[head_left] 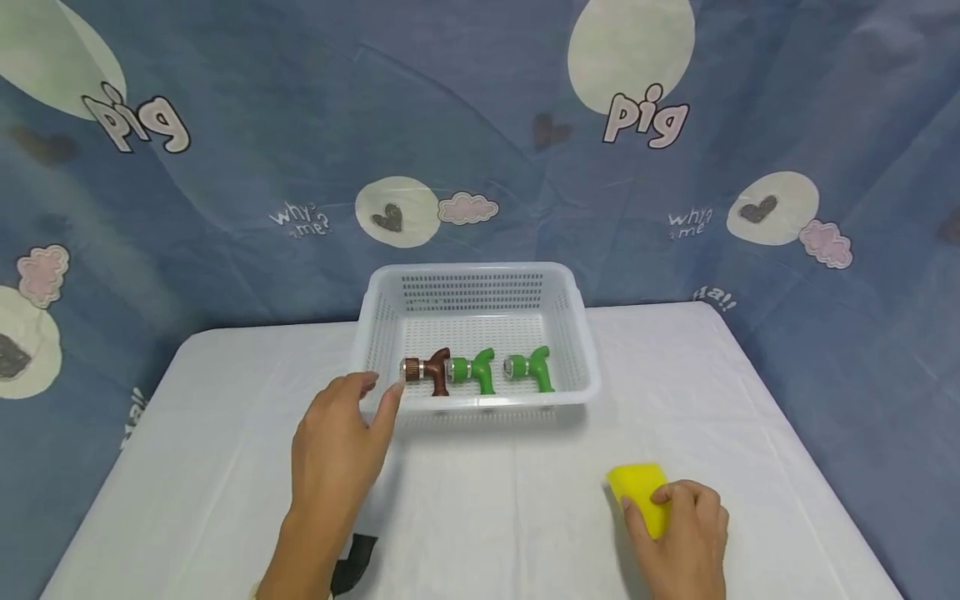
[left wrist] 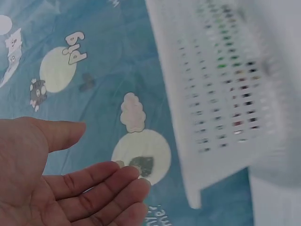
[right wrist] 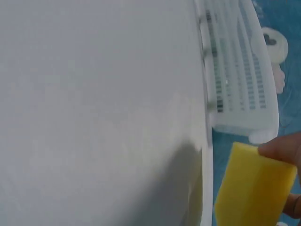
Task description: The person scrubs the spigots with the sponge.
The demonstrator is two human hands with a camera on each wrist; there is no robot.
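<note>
A white perforated basket [head_left: 480, 402] stands at the back of the table. In it lie one brown tap-shaped fitting [head_left: 437, 371] and two green tap-shaped fittings [head_left: 482, 372], each with a metal-ringed end. My left hand [head_left: 341, 442] hovers by the basket's front left corner, thumb and fingers spread around nothing. In the left wrist view, that hand [left wrist: 84, 188] has its palm up beside the basket wall [left wrist: 188, 155]. At the front right, my right hand [head_left: 686, 533] pinches a yellow sponge [head_left: 637, 487] between thumb and fingers. The right wrist view shows the sponge [right wrist: 254, 188] tilted above the table.
A white cloth covers the table [head_left: 487, 500]. Behind and at both sides hangs a blue printed curtain [head_left: 480, 125]. A black strip [head_left: 354, 565] shows beside my left wrist.
</note>
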